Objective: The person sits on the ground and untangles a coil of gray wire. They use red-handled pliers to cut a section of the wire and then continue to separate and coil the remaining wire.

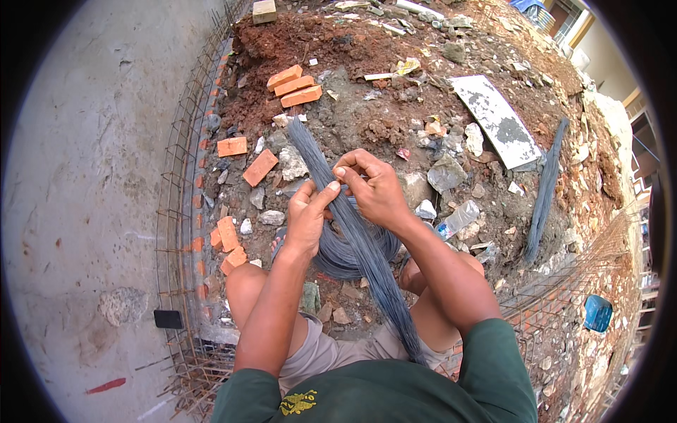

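Observation:
A long bundle of thin grey wire (359,238) slants across the person's lap. Around its upper part my left hand (309,214) is wrapped, thumb on top. My right hand (373,187) touches the bundle's right side, its thumb and forefinger pinched together at a thin strand close to the left thumb. Beneath the bundle, between the feet, lies a round coil of similar grey wire (330,254). Another wire bundle (547,193) rests on the rubble at the right.
Orange bricks (259,167) lie at the left beside a rebar cage (172,211) along a concrete wall (95,158). A phone-like black object (168,319) rests near the cage. Rightward are a plastic bottle (459,219), a white board (497,121), broken stones (446,173) and a blue container (598,313).

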Motion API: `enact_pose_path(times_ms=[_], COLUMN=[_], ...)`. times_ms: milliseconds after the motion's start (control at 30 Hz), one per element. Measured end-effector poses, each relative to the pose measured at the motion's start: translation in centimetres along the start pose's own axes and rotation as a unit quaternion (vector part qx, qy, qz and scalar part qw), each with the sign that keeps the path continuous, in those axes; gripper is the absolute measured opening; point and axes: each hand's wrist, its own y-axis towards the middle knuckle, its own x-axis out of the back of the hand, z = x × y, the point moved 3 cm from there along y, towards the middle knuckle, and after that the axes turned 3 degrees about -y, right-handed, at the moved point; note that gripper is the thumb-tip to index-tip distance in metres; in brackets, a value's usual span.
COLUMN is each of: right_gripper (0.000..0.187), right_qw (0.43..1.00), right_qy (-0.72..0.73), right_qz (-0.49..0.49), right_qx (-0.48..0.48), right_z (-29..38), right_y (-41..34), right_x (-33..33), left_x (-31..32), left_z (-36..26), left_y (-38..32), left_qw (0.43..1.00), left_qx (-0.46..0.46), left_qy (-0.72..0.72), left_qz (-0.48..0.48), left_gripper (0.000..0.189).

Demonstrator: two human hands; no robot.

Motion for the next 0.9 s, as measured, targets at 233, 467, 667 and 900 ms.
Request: enact_pose_path(times_ms=[233, 467, 667, 900], right_gripper=[0.006, 0.008, 0.03, 0.037], right_qw=[0.992, 0.983, 0.98, 0.938], right_qy=[-0.086, -0.133, -0.007, 0.075], right_qz=[-0.004, 0.037, 0.153, 0.26], right_qx=[0.092, 0.119, -0.127, -0.217], right_z=[0.8, 0.6, 0.0, -2.1], right_y=[-0.1, 1.1, 1.1, -0.5], right_x=[-0.5, -0.3, 0.0, 0.0], left_x=[1.0, 0.5, 1.7, 2.0], left_z=[0.2, -0.4, -0.4, -0.7], left_y=[1.4, 1.0, 0.1, -0.5], left_qw=[1.0, 0.997, 0.998, 0.996], left_qx=[0.029, 0.014, 0.03, 0.019], left_qy=[-0.009, -0.025, -0.047, -0.063], left_qz=[0.007, 0.068, 0.017, 0.058], left_gripper=[0.025, 0.028, 0.027, 0.026])
